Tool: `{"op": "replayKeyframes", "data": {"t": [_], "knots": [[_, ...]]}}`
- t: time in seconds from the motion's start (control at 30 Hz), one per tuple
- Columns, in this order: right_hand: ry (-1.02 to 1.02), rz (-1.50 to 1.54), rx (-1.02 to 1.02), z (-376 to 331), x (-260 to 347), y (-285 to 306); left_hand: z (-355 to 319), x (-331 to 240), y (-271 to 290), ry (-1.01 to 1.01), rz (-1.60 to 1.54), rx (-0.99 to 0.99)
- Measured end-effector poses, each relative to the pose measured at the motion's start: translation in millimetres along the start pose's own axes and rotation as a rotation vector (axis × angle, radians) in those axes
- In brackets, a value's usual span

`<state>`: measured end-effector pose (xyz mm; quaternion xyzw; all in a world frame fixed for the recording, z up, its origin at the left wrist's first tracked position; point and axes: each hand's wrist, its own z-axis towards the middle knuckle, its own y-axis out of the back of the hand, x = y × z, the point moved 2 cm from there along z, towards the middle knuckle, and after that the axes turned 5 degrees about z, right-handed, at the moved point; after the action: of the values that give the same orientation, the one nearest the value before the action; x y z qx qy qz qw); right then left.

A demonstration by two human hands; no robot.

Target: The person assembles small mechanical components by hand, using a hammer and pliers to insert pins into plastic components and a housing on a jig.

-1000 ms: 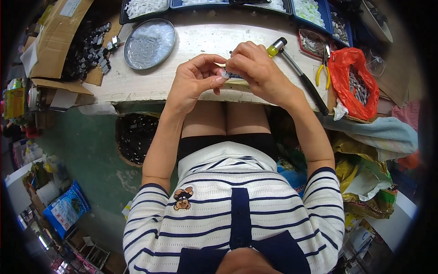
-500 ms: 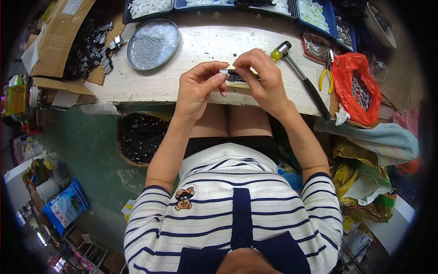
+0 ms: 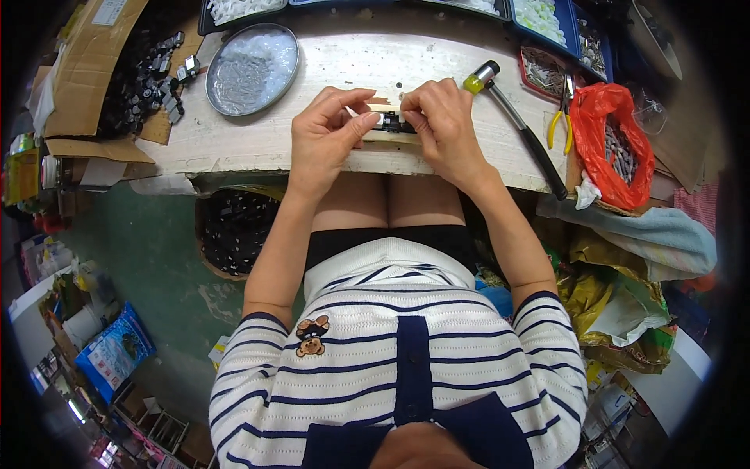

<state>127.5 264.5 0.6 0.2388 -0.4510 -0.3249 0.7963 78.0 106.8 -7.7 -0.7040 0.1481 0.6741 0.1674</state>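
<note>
Worn white workbench (image 3: 328, 148), seen from above, with a green floor (image 3: 148, 258) below its near edge and clutter on both sides. At the bench's near middle: a small black-and-white part (image 3: 393, 121), lying on or just above a pale strip at the edge, between both hands. Left hand (image 3: 324, 141): thumb and forefinger pinched together at the part's left end, remaining fingers curled loosely above. Right hand (image 3: 444, 125): fingertips pressed onto the part's right end, fingers bent over it; whether they truly clamp it cannot be told. Far left on the bench: a round metal dish (image 3: 251, 69) of small pale pieces. Left of that: a heap of dark metal parts (image 3: 148, 74) on flattened cardboard (image 3: 82, 70). Just right of the right hand: a mallet (image 3: 516, 125) with a yellow-tipped head and a long black handle running toward the near right. Further right: yellow-handled pliers (image 3: 558, 117), then an orange plastic bag (image 3: 613, 144) holding metal pieces. Along the far edge: blue trays (image 3: 551, 19) of small white items. Under the bench, left of the person's knees: a round basket (image 3: 234, 227) of dark parts.
</note>
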Motion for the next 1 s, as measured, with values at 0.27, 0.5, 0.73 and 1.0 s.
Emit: {"op": "replayKeyframes", "data": {"t": [0.27,0.5,0.73,1.0], "knots": [[-0.004,-0.179,0.101,-2,-6,-16,11,12,2,-0.025,0.249,0.045],[0.086,-0.297,0.096,0,-3,-12,21,9,-6,-0.120,0.410,0.042],[-0.096,-0.287,-0.101,1,-60,66,50,-24,-25,0.001,1.189,0.437],[-0.460,-0.803,0.066,4,-141,127,187,-37,-111,-0.506,1.098,0.206]]}}
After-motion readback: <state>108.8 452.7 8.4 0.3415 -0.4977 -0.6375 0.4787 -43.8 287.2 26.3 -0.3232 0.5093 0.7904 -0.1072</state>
